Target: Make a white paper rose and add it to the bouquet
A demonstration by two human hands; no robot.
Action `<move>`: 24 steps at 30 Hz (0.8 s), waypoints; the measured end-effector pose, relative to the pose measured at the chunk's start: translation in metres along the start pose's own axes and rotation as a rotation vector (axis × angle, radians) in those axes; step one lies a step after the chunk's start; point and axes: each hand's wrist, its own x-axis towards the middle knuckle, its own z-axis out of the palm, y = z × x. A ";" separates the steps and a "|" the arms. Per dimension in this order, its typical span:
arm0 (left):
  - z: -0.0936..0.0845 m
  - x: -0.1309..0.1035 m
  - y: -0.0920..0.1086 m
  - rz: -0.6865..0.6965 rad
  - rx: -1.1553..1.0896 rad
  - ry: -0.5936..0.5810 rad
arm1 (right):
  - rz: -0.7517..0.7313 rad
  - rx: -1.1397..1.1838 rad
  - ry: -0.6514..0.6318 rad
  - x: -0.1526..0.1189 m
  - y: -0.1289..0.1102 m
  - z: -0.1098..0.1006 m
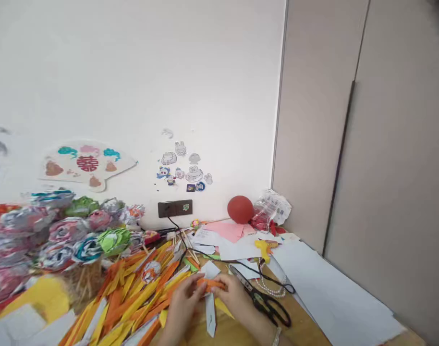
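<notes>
My left hand (185, 299) and my right hand (233, 294) meet over the wooden table, fingers closed on the two ends of an orange paper strip (209, 283). The strip looks bent or folded between them; the fingertips partly cover it. Below it lies a white paper strip (210, 315) with a pointed end. Black-handled scissors (264, 300) rest just right of my right hand. A heap of orange and yellow paper strips (129, 293) spreads out left of my left hand.
Crumpled paper flowers (66, 230) crowd the left side. A yellow glue gun (264, 250), its black cord crossing the table, lies beyond the scissors near a pearl string (270, 288). A red balloon (240, 209) sits at the wall. Large white sheets (335, 288) cover the right side.
</notes>
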 end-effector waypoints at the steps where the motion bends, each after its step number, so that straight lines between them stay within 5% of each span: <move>1: 0.001 -0.001 0.003 -0.011 0.013 0.030 | 0.015 0.025 -0.023 0.001 0.000 0.000; 7: 0.005 -0.004 0.016 -0.094 -0.090 0.027 | 0.049 0.122 -0.041 0.002 0.001 0.000; 12: 0.008 -0.007 0.018 -0.200 -0.192 -0.111 | -0.022 0.126 0.061 0.000 -0.004 -0.003; 18: 0.007 -0.010 0.020 -0.294 -0.443 -0.099 | -0.146 0.172 0.049 0.000 -0.011 -0.005; 24: 0.008 -0.007 0.018 -0.256 -0.336 -0.099 | -0.214 0.138 0.083 0.001 -0.011 -0.007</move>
